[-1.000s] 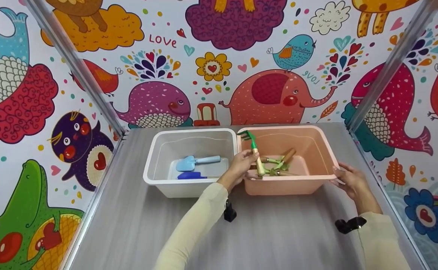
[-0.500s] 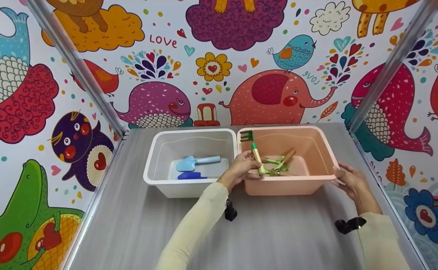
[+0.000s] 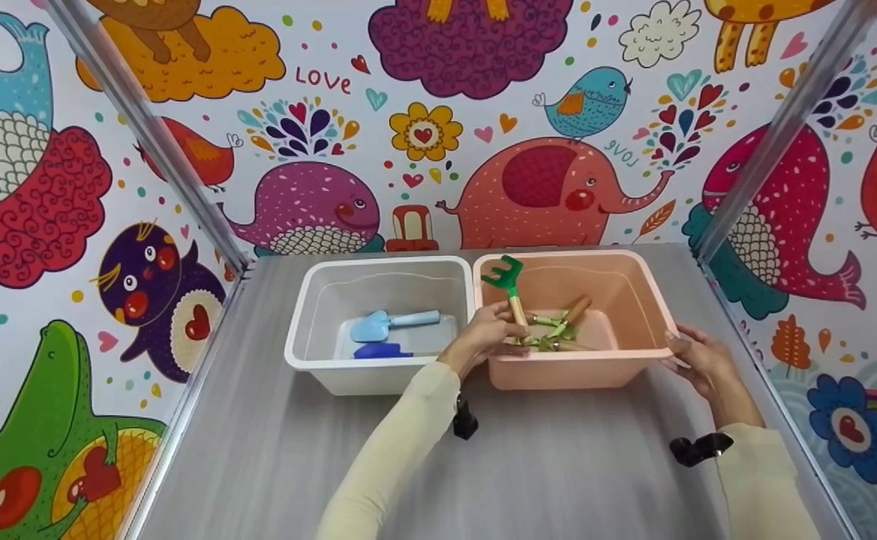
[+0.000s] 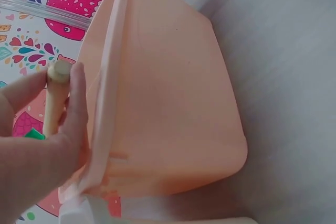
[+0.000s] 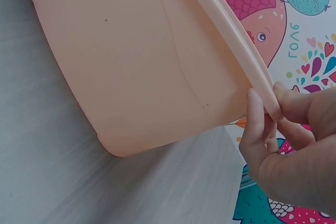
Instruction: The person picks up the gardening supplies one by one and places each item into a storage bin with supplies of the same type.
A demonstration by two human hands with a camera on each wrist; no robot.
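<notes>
My left hand grips the pale wooden handle of a small garden rake with a green head, raised at the left side of the peach bin. In the left wrist view, the round end of the handle sits between thumb and fingers, close to the bin's rim. My right hand pinches the front right corner of that rim, with the thumb on top in the right wrist view. Inside the peach bin lie several green tools with wooden handles, overlapping each other.
A white bin stands against the peach bin's left side. It holds a light blue trowel and a dark blue tool. Grey table lies in front; a patterned wall and metal posts stand behind.
The rake has turned in my left hand, its green head swinging from the left to point more upward and right. The hand itself has barely shifted; my right hand stays on the rim.
</notes>
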